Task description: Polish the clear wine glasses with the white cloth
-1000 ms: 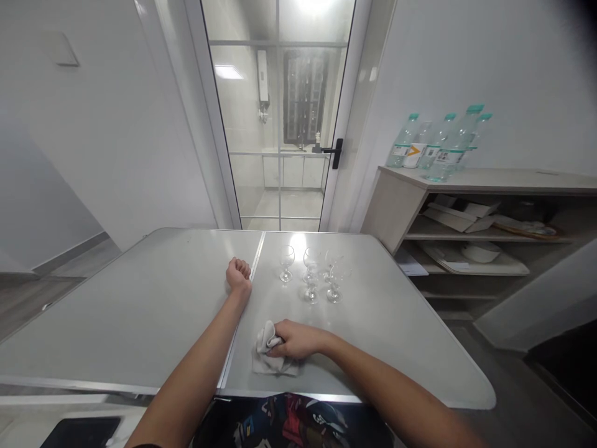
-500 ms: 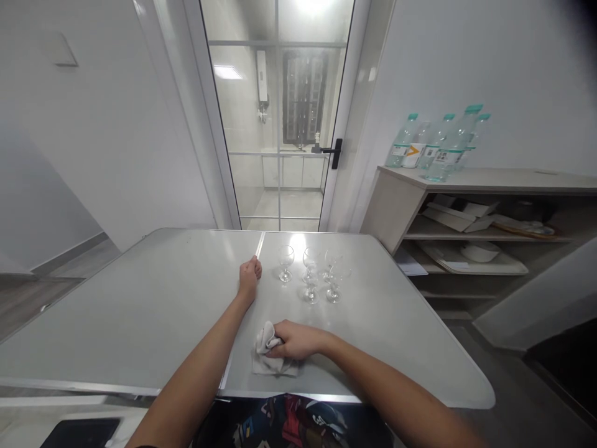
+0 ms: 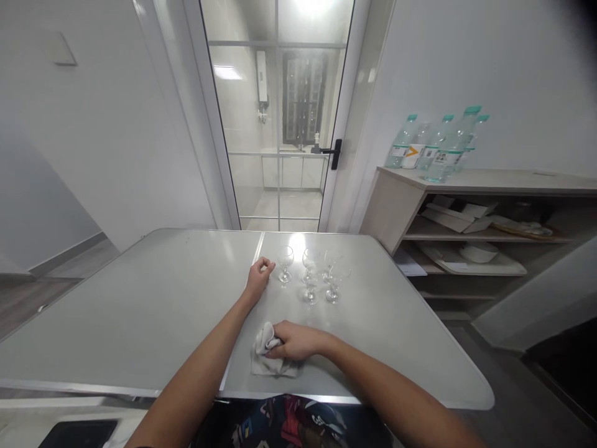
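Note:
My right hand [image 3: 298, 340] grips a crumpled white cloth [image 3: 265, 342] near the front edge of the table. Part of the cloth lies flat on the tabletop under the bunched fold. My left hand [image 3: 261, 275] is just left of the leftmost stemmed glass [image 3: 285, 262], its fingers loosely curled and apart, with nothing in them. A small gap seems to separate the fingertips from that glass. Several more clear stemmed glasses stand upright in a cluster to its right, among them a front one [image 3: 310, 292] and a front right one [image 3: 333, 291].
The grey table [image 3: 153, 298] has a pale seam [image 3: 259, 246] running front to back. A shelf unit [image 3: 489, 178] stands at the right, with several plastic bottles [image 3: 448, 152] on top. Behind the table is a glass door [image 3: 280, 155]. A dark flat object [image 3: 79, 434] lies at the lower left.
My left hand has moved right, towards the leftmost glass, and its fingers have loosened from a fist. My right hand and the cloth stay where they were.

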Motion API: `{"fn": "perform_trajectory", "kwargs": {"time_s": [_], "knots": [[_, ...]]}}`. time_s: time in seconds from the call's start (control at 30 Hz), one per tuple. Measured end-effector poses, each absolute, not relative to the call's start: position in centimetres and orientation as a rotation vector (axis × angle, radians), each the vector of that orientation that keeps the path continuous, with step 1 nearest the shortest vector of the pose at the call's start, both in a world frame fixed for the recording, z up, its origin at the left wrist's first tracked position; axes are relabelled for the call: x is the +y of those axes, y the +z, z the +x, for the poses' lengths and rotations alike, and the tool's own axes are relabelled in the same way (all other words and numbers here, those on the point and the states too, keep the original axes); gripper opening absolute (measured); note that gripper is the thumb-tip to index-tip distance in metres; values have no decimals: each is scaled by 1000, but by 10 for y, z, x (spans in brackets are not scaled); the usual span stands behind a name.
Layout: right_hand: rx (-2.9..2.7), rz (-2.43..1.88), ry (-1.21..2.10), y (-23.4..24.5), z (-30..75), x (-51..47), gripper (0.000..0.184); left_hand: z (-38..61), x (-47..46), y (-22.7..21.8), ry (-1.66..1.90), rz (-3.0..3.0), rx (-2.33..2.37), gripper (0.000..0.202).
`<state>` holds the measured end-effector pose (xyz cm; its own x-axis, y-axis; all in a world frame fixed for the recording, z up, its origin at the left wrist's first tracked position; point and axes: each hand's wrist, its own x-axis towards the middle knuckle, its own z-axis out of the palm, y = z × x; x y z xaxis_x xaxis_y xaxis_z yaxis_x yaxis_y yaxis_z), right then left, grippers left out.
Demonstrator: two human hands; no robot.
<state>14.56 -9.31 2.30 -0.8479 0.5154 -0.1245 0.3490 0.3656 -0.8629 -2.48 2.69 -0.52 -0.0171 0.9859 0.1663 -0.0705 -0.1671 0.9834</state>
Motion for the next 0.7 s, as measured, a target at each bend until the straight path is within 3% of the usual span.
{"fn": "perform_trajectory", "kwargs": {"time_s": [0.47,0.7], "knots": [[-2447,-790,1502,23,144,-93,22,-16,27,-4,1158,1111,723,66],[-2456,-790,1492,23,145,-93,21,-11,25,-3,1123,1150,691,59]]}}
